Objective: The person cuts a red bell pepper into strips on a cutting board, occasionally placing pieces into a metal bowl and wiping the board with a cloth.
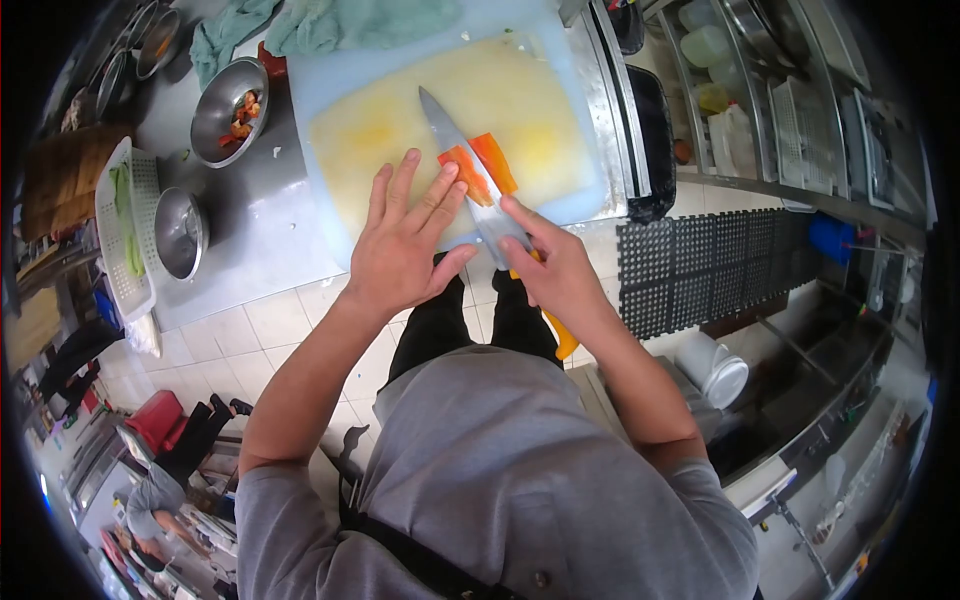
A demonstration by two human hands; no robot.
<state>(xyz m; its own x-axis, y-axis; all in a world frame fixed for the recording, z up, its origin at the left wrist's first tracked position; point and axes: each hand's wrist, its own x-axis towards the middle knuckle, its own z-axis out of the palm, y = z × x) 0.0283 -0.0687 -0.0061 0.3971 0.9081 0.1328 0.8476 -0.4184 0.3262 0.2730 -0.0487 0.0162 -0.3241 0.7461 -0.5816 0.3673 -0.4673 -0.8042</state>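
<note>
My right hand (560, 272) is closed around the yellow handle (564, 338) of a chef's knife. Its thumb and fingers reach onto the base of the blade (437, 118), which points away from me over the cutting board (380, 205). Two flat orange-red pieces, apparently bell pepper, lie at the blade: one piece (466, 172) is on the left, against or over the steel, and the other piece (494, 160) is on the right. My left hand (398, 255) is open, fingers stretched, with fingertips at the left piece; exact contact is hard to see.
Left of the board are a metal bowl (203, 125) with red scraps, a smaller metal bowl (172, 232) and a white basket (142, 268) with green vegetables. Green cloths (310, 28) lie behind. A black mat (690, 265) covers floor to the right. Another person (155, 500) is at lower left.
</note>
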